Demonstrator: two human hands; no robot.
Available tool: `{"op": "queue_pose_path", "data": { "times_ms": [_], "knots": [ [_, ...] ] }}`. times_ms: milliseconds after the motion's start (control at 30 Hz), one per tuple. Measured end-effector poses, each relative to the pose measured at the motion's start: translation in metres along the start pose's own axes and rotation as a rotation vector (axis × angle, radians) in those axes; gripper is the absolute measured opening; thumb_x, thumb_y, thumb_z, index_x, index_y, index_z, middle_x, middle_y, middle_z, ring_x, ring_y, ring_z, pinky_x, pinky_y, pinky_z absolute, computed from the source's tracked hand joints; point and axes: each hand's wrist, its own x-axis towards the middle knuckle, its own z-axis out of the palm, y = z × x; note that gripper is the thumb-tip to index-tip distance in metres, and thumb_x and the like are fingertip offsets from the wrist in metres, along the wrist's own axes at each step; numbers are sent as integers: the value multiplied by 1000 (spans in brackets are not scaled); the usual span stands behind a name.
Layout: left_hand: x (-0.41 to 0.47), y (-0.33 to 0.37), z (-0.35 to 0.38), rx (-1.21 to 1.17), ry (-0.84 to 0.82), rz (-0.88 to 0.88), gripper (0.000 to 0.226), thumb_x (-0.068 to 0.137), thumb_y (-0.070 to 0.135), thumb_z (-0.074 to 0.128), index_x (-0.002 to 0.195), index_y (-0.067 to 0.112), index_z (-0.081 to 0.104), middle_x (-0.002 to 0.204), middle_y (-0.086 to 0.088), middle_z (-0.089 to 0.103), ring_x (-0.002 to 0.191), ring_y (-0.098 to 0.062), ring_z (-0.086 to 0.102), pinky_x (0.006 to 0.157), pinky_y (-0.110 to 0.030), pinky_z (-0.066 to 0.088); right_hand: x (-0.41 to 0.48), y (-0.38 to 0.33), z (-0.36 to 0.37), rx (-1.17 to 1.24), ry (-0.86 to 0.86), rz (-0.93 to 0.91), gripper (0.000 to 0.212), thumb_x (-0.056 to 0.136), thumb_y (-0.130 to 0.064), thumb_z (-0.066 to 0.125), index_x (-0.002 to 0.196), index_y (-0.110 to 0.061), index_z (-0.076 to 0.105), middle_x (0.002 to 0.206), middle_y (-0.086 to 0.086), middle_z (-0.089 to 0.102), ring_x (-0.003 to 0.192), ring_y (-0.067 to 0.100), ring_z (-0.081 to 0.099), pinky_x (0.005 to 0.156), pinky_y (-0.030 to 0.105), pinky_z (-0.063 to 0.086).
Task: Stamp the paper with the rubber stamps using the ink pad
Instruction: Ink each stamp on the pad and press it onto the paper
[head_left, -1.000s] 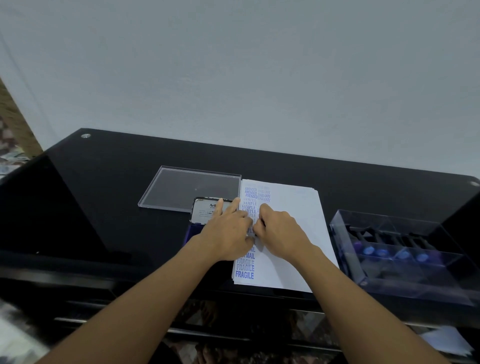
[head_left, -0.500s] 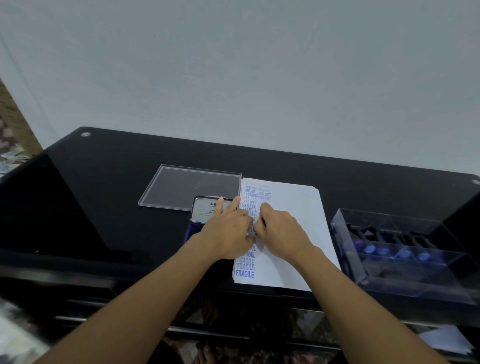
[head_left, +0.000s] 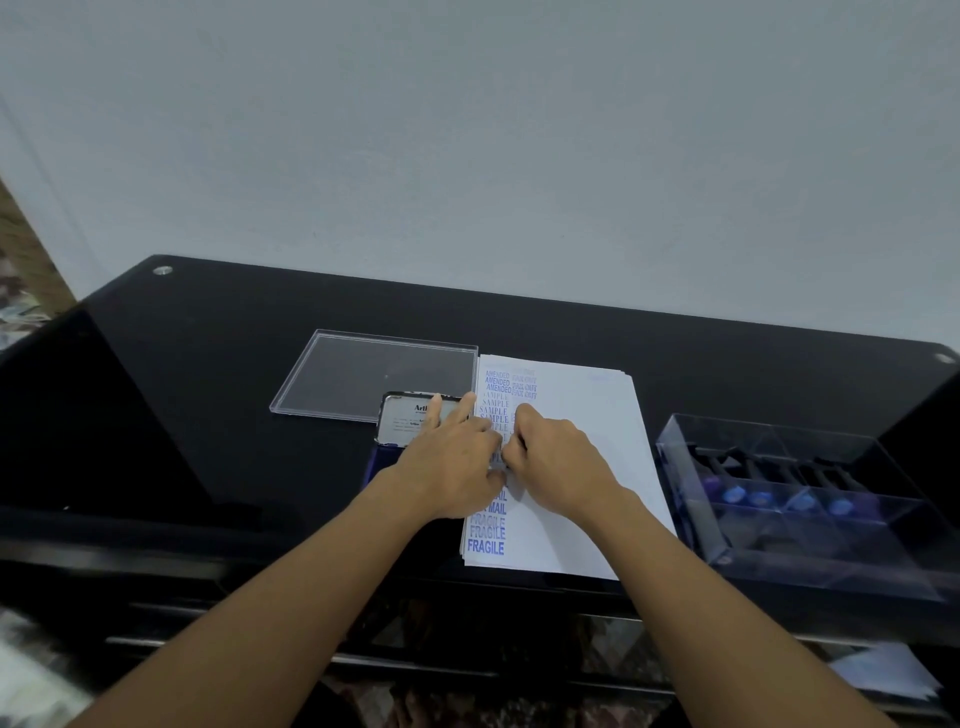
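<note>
Paper: a white stack (head_left: 582, 467) lies mid-table, its near end at the front edge; blue prints run down its left side, reading AMENDED, SAMPLE, MAIL and FRAGILE.
Right hand: the right hand (head_left: 558, 462) rests knuckles-up on the paper's left column, fingers curled down; I cannot tell what they hold, if anything.
Left hand: the left hand (head_left: 452, 462) lies flat across the paper's left edge, two fingers stretched forward, its thumb side touching the right hand.
Ink pad: the ink pad (head_left: 408, 421) sits just left of the paper with its lid up, partly under the left hand.
Clear lid: a clear lid (head_left: 358, 374) lies flat behind the ink pad.
Stamps: the rubber stamps (head_left: 763, 493) lie in a row inside a clear box (head_left: 810, 561) by the table's (head_left: 197, 395) right front corner.
</note>
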Motion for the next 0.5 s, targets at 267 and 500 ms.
{"op": "queue_pose_path", "data": {
  "times_ms": [267, 500],
  "knots": [
    [0, 0, 0, -17, 4, -1, 35, 98, 38, 44, 121, 17, 61, 139, 3, 52, 153, -23, 5, 121, -57, -6, 2, 1, 1, -7, 2, 8, 22, 101, -31, 43, 87, -16, 36, 73, 3, 54, 58, 19, 43, 51, 32, 30],
    [0, 0, 0, -14, -1, -1, 36, 98, 38, 44, 122, 17, 60, 140, 3, 51, 153, -23, 4, 119, -56, -8, 4, 0, -1, -10, 0, 1, 22, 102, -32, 42, 87, -16, 37, 73, 1, 53, 57, 17, 43, 50, 30, 28]
  ]
}}
